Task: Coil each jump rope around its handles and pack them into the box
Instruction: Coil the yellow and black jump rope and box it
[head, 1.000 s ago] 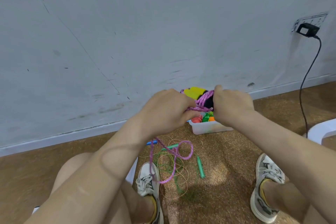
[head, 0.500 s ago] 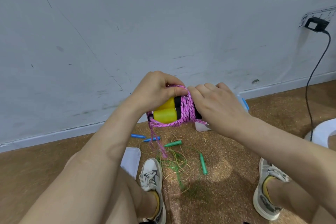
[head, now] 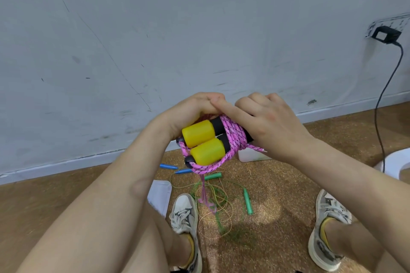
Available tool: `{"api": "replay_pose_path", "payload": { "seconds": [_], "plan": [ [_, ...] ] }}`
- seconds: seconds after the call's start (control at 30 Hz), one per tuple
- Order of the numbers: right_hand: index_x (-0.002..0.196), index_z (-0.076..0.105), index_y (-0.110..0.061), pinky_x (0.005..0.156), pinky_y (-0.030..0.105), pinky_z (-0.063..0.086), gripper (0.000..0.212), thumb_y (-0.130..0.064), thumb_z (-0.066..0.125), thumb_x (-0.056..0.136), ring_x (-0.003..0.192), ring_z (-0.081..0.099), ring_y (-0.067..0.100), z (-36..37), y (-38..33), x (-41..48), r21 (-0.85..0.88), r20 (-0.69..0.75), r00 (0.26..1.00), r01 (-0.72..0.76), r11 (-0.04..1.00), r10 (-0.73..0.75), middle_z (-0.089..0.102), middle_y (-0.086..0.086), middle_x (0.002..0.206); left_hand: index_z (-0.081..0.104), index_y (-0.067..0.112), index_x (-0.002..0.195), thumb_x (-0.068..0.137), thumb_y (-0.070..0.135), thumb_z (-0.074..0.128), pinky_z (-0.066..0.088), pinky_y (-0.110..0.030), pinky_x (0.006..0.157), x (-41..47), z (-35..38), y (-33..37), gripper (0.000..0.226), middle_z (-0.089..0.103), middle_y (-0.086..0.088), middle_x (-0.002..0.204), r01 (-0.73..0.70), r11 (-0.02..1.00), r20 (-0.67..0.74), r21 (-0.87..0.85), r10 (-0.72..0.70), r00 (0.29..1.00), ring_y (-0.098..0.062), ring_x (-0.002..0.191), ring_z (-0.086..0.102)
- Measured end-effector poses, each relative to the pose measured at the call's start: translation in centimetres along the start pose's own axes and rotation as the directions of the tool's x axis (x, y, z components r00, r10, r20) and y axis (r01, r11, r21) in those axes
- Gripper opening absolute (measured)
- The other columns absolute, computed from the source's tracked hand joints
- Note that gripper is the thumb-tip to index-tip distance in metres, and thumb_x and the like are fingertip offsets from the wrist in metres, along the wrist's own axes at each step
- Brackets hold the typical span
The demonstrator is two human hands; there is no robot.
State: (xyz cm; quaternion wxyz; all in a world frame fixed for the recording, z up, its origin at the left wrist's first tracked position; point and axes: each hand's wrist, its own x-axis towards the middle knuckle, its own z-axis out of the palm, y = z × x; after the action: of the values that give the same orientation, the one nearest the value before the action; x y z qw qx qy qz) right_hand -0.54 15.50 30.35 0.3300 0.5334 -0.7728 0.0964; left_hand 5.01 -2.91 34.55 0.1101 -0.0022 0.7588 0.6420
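Cork floor (head: 277,184) — green rope (head: 247,200), blue handles (head: 168,166), box (head: 250,158) behind hand-held pink rope (head: 235,133)

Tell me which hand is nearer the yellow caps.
Left. The left hand grips right at the yellow caps; the right hand holds the pink coil beyond them.

The pink jump rope (head: 235,137) is sitting coiled around its paired yellow-and-black handles (head: 198,133), tail dangling; the green jump rope (head: 247,203) is lying loose on the floor (head: 277,195).
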Motion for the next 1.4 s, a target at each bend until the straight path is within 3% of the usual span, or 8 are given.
{"api": "replay_pose_path", "payload": {
  "seconds": [0.3,0.4,0.53,0.67,0.87,1.07,1.23,1.4],
  "plan": [
    [0.137,0.042,-0.027,0.058,0.035,0.049,0.069,-0.034,0.062,0.072,0.081,0.06,0.027,-0.8,0.5,0.5,0.296,0.119,0.98,-0.189,0.936,0.16,0.063,0.0,0.091,0.06,0.01,0.073,0.088,-0.001,0.036,0.042,-0.02,0.041,0.5,-1.3,-2.1,0.03,0.058,-0.005,0.053,0.197,0.874,-0.122,-0.445,-0.277,0.953,-0.014,0.045,0.051],
    [0.108,0.054,-0.034,0.057,0.029,0.048,0.045,-0.019,0.063,0.067,0.064,0.057,0.014,-1.5,1.1,0.6,0.594,0.231,0.799,-0.568,0.57,0.555,0.063,-0.014,0.075,0.063,0.012,0.085,0.101,0.011,0.037,0.015,-0.017,0.035,0.4,-0.4,-2.7,0.031,0.036,0.001,0.049,0.127,0.982,-0.115,-0.14,-0.143,0.983,-0.006,0.038,0.024],
    [0.075,0.05,-0.02,0.049,0.025,0.03,0.02,-0.004,0.061,0.07,0.058,0.039,0.02,-0.3,1.9,1.1,0.661,0.588,0.404,-0.74,-0.127,0.7,0.047,0.003,0.063,0.067,0.014,0.097,0.102,0.027,0.04,0.029,-0.026,0.047,0.2,3.8,-1.9,0.03,0.04,0.007,0.053,0.029,0.837,-0.09,0.546,0.025,0.996,-0.006,0.044,0.039],
    [0.096,0.045,-0.019,0.06,0.033,0.043,0.029,-0.023,0.061,0.072,0.071,0.052,0.029,0.6,2.8,-0.2,0.128,0.541,0.459,-0.873,0.47,0.705,0.058,0.005,0.081,0.056,0.016,0.086,0.098,0.038,0.043,0.032,-0.035,0.06,-0.3,5.2,-1.0,0.028,0.055,-0.001,0.069,-0.111,0.204,0.069,0.973,0.202,0.977,-0.026,0.075,0.053],
    [0.097,0.036,-0.014,0.061,0.033,0.035,0.027,-0.018,0.059,0.083,0.093,0.06,0.032,0.5,0.8,-0.7,-0.217,0.52,0.658,-0.514,0.83,0.544,0.061,0.007,0.102,0.059,0.021,0.086,0.094,0.046,0.047,0.028,-0.032,0.06,-0.6,4.9,0.0,0.029,0.062,0.0,0.08,-0.186,-0.003,0.174,0.983,0.367,0.914,-0.026,0.083,0.057],
    [0.104,0.052,-0.011,0.066,0.036,0.04,0.029,-0.006,0.06,0.077,0.094,0.061,0.028,0.5,-1.3,-0.9,-0.205,0.438,0.849,-0.225,0.953,0.294,0.061,0.004,0.097,0.073,0.027,0.089,0.07,0.064,0.065,0.041,-0.031,0.063,-0.2,2.3,0.5,0.043,0.068,0.003,0.075,-0.135,0.23,0.039,0.964,0.379,0.925,-0.018,0.077,0.06],
    [0.11,0.058,-0.005,0.053,0.034,0.035,0.053,-0.014,0.024,0.071,0.07,0.061,0.028,0.1,-1.9,-0.7,-0.029,0.243,0.969,-0.035,0.999,0.041,0.062,0.005,0.077,0.071,0.016,0.068,0.055,0.041,0.086,0.033,-0.024,0.043,-0.2,0.6,0.6,0.032,0.045,0.009,0.043,0.032,0.714,-0.185,0.699,0.138,0.973,-0.005,0.045,0.037],
    [0.145,0.011,-0.009,0.057,0.036,0.038,0.105,-0.016,0.074,0.061,0.079,0.06,0.031,-1.1,-1.4,-0.4,0.12,0.323,0.946,-0.046,0.992,0.005,0.064,0.007,0.088,0.076,0.024,0.078,0.054,0.044,0.088,0.034,-0.029,0.065,0.2,-0.6,-0.3,0.033,0.053,-0.008,0.065,-0.009,0.934,-0.008,0.358,0.013,1.0,-0.019,0.064,0.044]
  ]
}}
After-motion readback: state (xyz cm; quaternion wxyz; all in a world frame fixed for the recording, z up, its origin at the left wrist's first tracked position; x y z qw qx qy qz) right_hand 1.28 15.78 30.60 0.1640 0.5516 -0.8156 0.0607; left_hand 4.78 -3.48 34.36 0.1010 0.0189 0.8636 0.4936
